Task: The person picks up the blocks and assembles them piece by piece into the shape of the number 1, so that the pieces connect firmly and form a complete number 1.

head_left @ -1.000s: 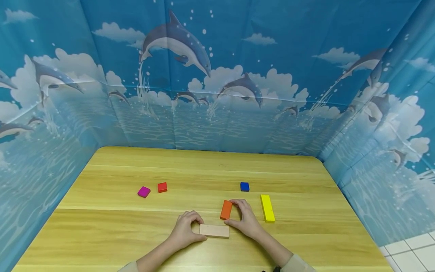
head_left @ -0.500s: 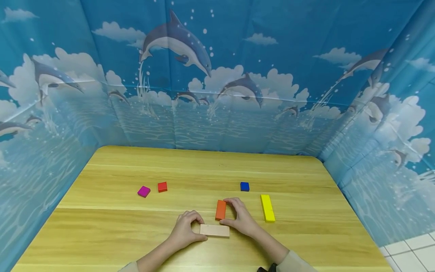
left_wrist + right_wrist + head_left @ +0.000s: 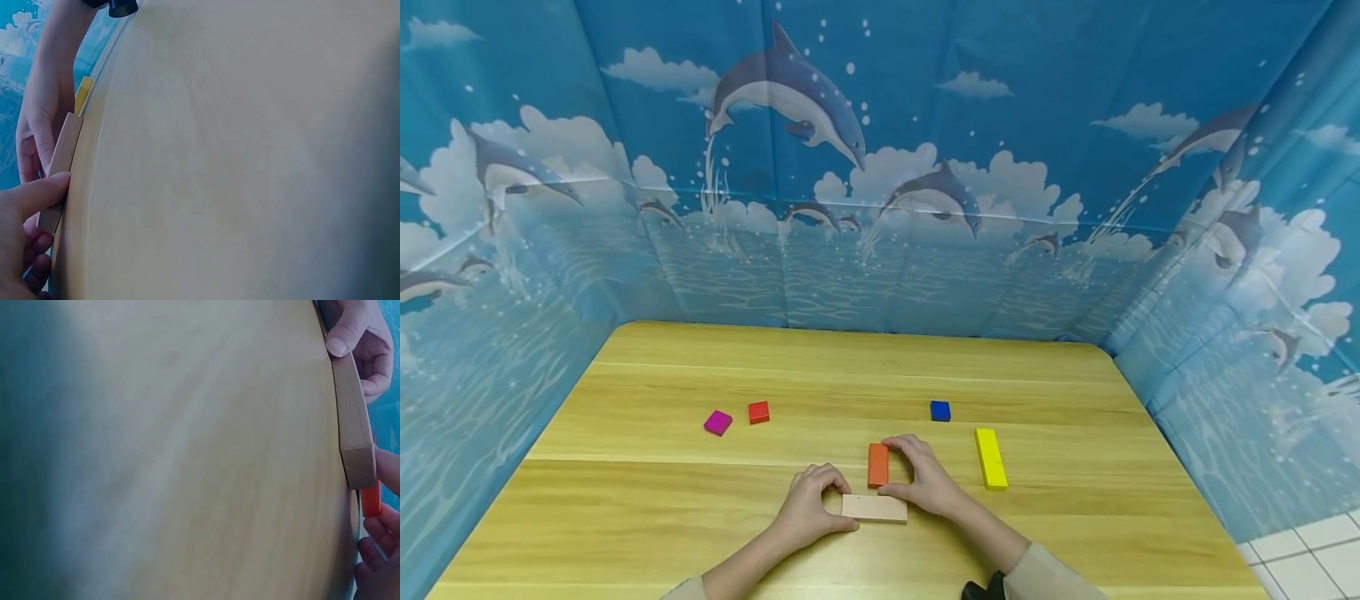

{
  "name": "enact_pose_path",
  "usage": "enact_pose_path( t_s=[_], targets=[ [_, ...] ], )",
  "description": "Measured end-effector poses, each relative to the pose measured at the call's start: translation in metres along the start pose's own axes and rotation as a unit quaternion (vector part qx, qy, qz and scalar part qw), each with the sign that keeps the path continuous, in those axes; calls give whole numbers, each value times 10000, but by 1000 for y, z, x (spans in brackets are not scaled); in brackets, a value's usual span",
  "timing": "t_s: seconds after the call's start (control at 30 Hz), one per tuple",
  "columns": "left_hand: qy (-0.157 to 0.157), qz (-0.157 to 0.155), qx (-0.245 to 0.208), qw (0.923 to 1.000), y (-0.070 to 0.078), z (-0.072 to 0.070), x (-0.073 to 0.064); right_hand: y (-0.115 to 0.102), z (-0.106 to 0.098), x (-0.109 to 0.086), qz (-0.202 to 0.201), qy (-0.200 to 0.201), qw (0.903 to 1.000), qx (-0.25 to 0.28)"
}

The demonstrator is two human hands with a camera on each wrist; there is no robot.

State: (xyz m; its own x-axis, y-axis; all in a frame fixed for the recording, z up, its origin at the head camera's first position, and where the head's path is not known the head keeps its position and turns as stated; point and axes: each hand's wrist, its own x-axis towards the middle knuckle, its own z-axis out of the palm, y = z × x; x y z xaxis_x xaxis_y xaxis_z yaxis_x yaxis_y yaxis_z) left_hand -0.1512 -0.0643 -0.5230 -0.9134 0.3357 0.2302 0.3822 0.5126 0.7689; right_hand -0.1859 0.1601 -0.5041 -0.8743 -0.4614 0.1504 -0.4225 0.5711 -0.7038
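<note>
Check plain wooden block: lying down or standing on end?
Lying down. The plain wooden block stretches lengthwise along the table, left hand gripping one end.

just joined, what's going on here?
A person's left hand grips the left end of a plain wooden block on the table. The right hand holds an orange block just beyond it, turned crosswise; can't tell whether the two touch. A yellow block and blue block lie off to the right, a red block and magenta block to the left.

Left fingers (image 3: 830, 475), right fingers (image 3: 910, 446) curved
</note>
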Motion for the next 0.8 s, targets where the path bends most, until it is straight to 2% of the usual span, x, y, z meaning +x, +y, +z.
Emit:
enact_pose_path(
  t_s=[0.17,0.57,0.8],
  targets=[
    [33,33,18,10000,-1,1,0,2,2,1,-66,6,10000,-39],
    [-30,94,19,9999,0,0,1,0,2,3,253,-3,9995,202],
    [-31,85,23,10000,-1,0,0,1,4,4,214,95,9995,224]
  ],
)
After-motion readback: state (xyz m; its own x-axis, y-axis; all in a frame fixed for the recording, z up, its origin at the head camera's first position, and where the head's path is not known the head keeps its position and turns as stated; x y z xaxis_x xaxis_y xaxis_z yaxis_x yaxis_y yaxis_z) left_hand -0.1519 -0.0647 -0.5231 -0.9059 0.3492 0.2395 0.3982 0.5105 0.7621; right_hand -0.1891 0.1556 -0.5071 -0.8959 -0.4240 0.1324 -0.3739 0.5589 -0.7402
